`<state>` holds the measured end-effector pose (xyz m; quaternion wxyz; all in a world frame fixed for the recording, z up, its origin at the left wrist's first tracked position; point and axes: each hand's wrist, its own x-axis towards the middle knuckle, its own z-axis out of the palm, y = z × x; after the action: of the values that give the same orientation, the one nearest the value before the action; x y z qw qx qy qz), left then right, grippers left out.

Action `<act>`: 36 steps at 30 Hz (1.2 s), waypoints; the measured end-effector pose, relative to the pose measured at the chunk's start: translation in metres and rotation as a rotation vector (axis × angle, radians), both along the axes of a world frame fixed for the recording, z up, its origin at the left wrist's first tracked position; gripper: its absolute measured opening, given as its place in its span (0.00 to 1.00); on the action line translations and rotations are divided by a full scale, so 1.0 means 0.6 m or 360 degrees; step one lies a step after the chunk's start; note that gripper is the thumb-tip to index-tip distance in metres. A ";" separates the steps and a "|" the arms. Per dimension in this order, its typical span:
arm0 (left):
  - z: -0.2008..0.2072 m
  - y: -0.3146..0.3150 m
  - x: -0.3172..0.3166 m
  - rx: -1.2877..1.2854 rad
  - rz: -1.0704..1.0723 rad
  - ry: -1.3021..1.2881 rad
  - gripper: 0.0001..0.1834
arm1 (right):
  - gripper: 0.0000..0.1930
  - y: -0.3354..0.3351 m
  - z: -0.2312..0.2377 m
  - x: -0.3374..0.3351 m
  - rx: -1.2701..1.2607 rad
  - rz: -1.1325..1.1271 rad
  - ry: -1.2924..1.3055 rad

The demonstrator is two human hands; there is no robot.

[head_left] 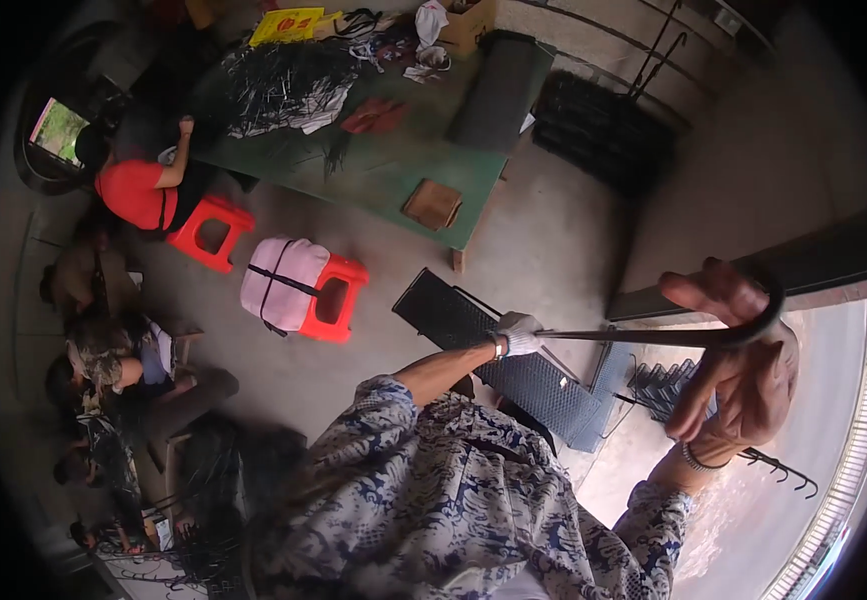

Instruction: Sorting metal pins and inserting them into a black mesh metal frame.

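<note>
My left hand (521,334), in a white knitted glove, is closed around the near end of a long dark rod. The hooked rod (633,339) reaches right and bends into a curve in front of my right palm. My bare right hand (743,350) is raised with fingers and thumb spread apart, the hook crossing it; whether the palm touches the hook I cannot tell. Below my left hand lies a long dark mesh panel (538,385), with a thin bar along one edge.
A green table (373,180) bears black strips, a dark roll (498,90) and a brown pad (433,204). Red stools (338,320) stand left, one under a pink bundle (283,275). A person in red (138,190) sits at the table; others sit farther left. Black racks (673,385) lie right.
</note>
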<state>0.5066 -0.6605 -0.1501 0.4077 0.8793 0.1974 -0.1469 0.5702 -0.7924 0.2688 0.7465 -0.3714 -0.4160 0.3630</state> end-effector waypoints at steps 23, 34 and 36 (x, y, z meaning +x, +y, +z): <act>0.234 0.241 -0.407 -0.0058 0.1793 -0.0603 0.19 | 0.16 0.166 -0.824 0.103 -0.1427 -0.0016 -0.0199; 0.191 0.472 -0.446 0.0365 0.1837 -0.0502 0.28 | 0.15 0.320 -0.844 -0.018 -0.1606 -0.0111 0.0565; 0.192 0.525 -0.439 0.0402 0.1821 -0.0464 0.29 | 0.16 0.354 -0.845 -0.033 -0.1590 -0.0190 0.0707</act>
<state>0.2435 -0.3454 -0.0347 0.3373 0.6862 0.5971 0.2424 0.5503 -0.5801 -0.2381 0.5684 -0.6180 -0.0038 0.5431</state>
